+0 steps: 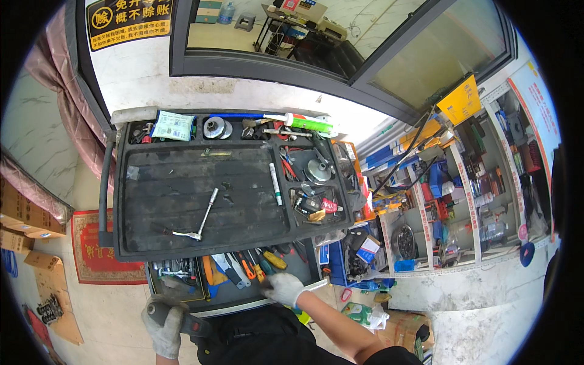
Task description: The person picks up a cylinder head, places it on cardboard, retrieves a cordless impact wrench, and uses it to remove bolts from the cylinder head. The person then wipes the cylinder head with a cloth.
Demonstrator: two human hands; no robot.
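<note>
Head view: the cordless power tool (198,327) sits in the left gloved hand (163,328), whose fingers are closed around it. Its long axis runs roughly sideways, from a rounded grey end at the left of that grip to a dark block reaching out on the right toward the body; its nose is too blurred to make out. The left hand has it, and the right gloved hand (283,288) is well apart, to the right and a little farther from the body.

That right hand has its fingers bent over the front edge of the open drawer (298,267); whether they pinch anything beneath them I cannot tell. Just beyond its fingertips lies a yellow screwdriver handle (275,260), slanting away to the left, with a green handle (266,266) beside it. Farther left of this hand are orange-and-black handles (246,267), also slanting, all nearer to the right hand than to the left.

Straight beyond the left grip, a compartment of small metal fittings (176,266) fills the drawer's left end. Farther off, above the drawer, the cart's top tray (158,194) bears a ratchet wrench (208,213) and, beyond the right hand, a white marker pen (275,184).
</note>
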